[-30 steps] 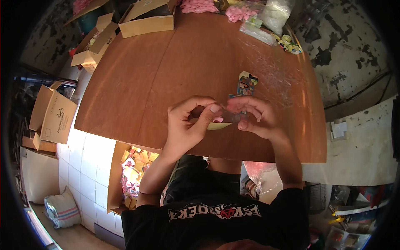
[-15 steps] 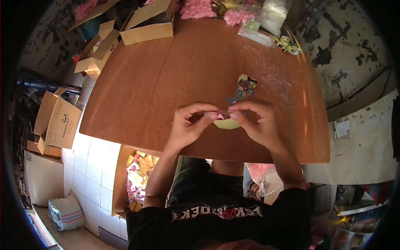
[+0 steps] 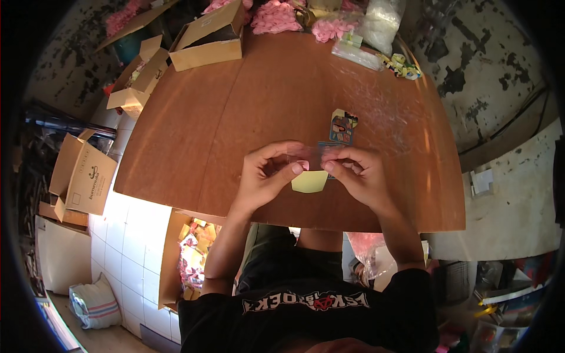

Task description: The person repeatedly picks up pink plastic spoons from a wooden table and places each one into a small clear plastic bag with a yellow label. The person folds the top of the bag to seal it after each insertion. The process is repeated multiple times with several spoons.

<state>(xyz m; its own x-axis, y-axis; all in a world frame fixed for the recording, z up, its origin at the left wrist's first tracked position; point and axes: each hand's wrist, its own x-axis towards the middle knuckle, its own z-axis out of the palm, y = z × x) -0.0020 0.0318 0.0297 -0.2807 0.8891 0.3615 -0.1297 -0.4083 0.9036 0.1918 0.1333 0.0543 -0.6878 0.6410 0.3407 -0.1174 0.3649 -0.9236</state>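
Note:
My left hand (image 3: 262,176) and my right hand (image 3: 362,173) are raised over the near part of the brown table, thumbs and fingertips pinched. Between them stretches a thin clear plastic sleeve (image 3: 315,157), an edge of it in each hand. A small pink piece (image 3: 305,165) shows at my left thumb and fingertips; its kind is too small to make out. Just below the fingers is a pale yellow card (image 3: 309,182); whether it touches them I cannot tell. A colourful printed card (image 3: 342,126) lies beyond my right hand, with another blue-edged one partly hidden under the fingers.
Crumpled clear film (image 3: 385,112) is spread on the table's right. Along the far edge stand an open cardboard box (image 3: 207,54), heaps of pink pieces (image 3: 275,17), a stack of clear sleeves (image 3: 356,55) and small yellow packs (image 3: 401,66). A filled carton (image 3: 169,259) sits below the near edge.
My hands have drawn slightly apart, and the clear sleeve is stretched wider between them. More of the yellow card's face shows below the fingers. The whole view has shifted a little.

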